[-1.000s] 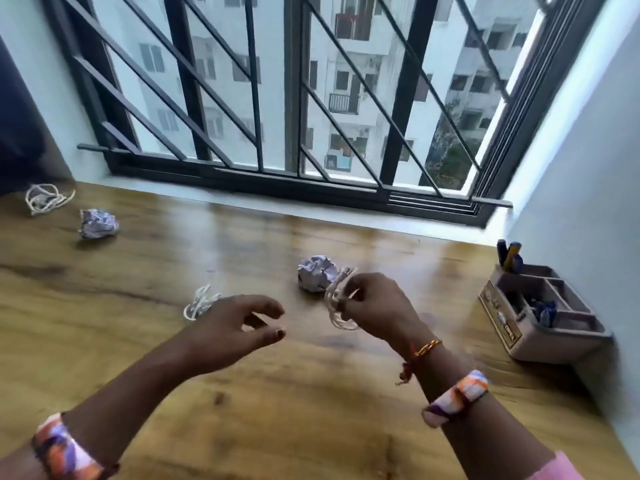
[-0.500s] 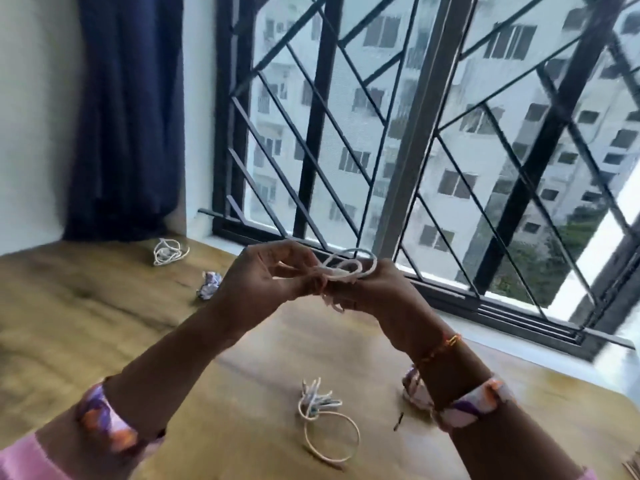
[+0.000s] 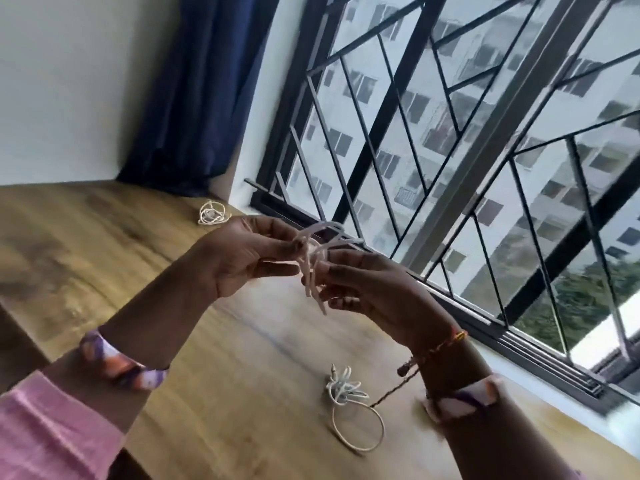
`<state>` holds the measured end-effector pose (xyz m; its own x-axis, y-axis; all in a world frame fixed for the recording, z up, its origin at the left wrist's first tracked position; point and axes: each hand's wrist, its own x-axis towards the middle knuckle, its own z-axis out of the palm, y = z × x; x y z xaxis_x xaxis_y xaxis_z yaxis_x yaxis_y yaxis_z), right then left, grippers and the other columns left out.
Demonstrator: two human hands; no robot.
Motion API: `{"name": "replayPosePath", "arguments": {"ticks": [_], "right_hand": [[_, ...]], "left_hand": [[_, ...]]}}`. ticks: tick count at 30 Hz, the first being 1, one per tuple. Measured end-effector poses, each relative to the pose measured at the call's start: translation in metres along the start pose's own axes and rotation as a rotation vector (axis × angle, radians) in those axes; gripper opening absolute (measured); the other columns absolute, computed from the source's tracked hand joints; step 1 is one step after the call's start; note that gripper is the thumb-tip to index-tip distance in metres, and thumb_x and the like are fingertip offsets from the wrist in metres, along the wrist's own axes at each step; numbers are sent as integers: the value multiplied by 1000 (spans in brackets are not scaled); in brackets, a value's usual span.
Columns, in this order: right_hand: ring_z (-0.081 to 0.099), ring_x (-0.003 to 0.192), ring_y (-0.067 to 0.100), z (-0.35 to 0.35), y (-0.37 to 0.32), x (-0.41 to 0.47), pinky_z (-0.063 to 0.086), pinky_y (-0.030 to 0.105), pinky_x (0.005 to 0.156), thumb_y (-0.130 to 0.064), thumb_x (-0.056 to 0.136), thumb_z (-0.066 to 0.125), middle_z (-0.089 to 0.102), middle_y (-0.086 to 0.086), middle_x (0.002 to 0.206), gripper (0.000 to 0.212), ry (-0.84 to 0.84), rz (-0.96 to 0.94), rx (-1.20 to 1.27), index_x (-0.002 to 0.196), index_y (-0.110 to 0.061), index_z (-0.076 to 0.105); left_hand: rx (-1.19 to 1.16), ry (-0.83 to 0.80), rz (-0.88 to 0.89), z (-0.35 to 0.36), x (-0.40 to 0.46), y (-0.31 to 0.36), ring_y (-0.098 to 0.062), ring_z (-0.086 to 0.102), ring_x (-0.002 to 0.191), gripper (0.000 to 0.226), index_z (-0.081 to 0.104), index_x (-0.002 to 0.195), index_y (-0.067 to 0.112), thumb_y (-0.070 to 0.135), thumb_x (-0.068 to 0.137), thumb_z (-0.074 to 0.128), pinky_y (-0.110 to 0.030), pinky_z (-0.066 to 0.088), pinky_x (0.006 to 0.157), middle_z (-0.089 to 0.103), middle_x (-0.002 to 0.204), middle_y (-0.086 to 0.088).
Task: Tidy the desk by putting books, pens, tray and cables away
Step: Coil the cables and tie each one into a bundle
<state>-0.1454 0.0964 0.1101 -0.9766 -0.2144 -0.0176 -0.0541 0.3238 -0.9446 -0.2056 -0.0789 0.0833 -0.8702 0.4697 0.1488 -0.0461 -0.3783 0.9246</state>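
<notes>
A white cable point(image 3: 313, 258) hangs in loose loops in the air above the wooden desk point(image 3: 86, 244). My left hand point(image 3: 242, 258) pinches it from the left and my right hand point(image 3: 367, 289) pinches it from the right, fingertips nearly meeting. A second white cable point(image 3: 346, 400) lies on the desk below my right wrist, partly bundled with one loop spread out. A third coiled white cable point(image 3: 213, 213) lies at the back of the desk near the curtain.
A barred window point(image 3: 450, 168) runs along the desk's far side, and a dark blue curtain point(image 3: 194, 98) hangs in the corner. The desk's left edge point(image 3: 14, 306) drops off at the left. The picture is tilted and motion-blurred.
The view swung left and tilted. My hands lifted the cable off the desk; the left hand, empty a second ago, now pinches it too. The loops have shifted between my fingers.
</notes>
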Motion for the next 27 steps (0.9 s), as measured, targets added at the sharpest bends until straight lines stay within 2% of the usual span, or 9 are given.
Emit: {"name": "replayPosePath", "arguments": {"ticks": [5, 8, 11, 15, 17, 21, 22, 24, 27], "right_hand": [[39, 57, 6, 19, -11, -20, 35, 18, 58, -20, 85, 63, 55, 7, 80, 14, 43, -42, -37, 96, -11, 66], [45, 52, 0, 26, -23, -41, 36, 13, 52, -15, 81, 68, 59, 3, 69, 16, 116, -154, -183, 91, -3, 68], [56, 65, 12, 23, -32, -62, 46, 31, 66, -13, 76, 74, 69, 11, 71, 4, 263, -309, -288, 74, -12, 72], [48, 67, 18, 12, -46, -103, 35, 31, 64, -11, 75, 74, 65, 12, 70, 6, 347, -330, -156, 70, -13, 72], [46, 73, 19, 7, -51, -129, 30, 32, 65, -13, 78, 71, 64, 14, 76, 5, 341, -309, -54, 74, -11, 71], [65, 80, 13, -4, -54, -170, 46, 33, 79, -19, 85, 62, 73, 0, 81, 8, 323, -248, 222, 81, -15, 68], [67, 81, 13, -5, -54, -180, 49, 36, 82, -20, 86, 60, 74, 0, 82, 9, 313, -243, 288, 82, -15, 67], [69, 78, 14, 1, -52, -198, 55, 36, 76, -20, 87, 58, 74, 2, 83, 9, 277, -253, 382, 84, -14, 64], [69, 71, 11, 9, -44, -227, 58, 29, 63, -18, 90, 54, 74, 1, 79, 11, 256, -254, 489, 83, -14, 62]], "left_hand": [[-38, 285, 89, 9, -22, 4, -8, 62, 42, 17, 62, 61, 12, 0, 70, 67, -21, 54, 46, 66, 49, 1], [23, 370, 181, 21, -39, 10, -8, 61, 41, 17, 60, 68, 12, 1, 80, 64, -25, 53, 48, 64, 47, 3], [75, 466, 304, 31, -55, 20, -6, 61, 41, 18, 61, 69, 12, 0, 82, 63, -21, 53, 44, 64, 47, 5], [-6, 561, 366, 49, -77, 45, -9, 63, 42, 15, 61, 70, 7, -3, 82, 62, -20, 55, 46, 63, 45, 2], [-71, 532, 338, 65, -93, 53, -10, 64, 43, 14, 59, 71, 5, -4, 82, 61, -22, 55, 46, 63, 45, 0], [-127, 262, 219, 113, -137, 49, -11, 66, 50, 7, 59, 77, 6, 4, 74, 66, -21, 55, 47, 67, 54, -2], [-93, 172, 211, 123, -149, 44, -10, 67, 53, 20, 60, 81, 6, 10, 65, 70, -20, 55, 49, 68, 58, -3], [37, 29, 184, 140, -170, 32, -10, 67, 62, 41, 62, 90, 7, 24, 53, 73, -20, 55, 54, 70, 69, -3], [260, 49, 152, 156, -187, 23, -9, 60, 70, 38, 67, 94, 18, 28, 60, 81, -26, 52, 66, 69, 74, 7]]}}
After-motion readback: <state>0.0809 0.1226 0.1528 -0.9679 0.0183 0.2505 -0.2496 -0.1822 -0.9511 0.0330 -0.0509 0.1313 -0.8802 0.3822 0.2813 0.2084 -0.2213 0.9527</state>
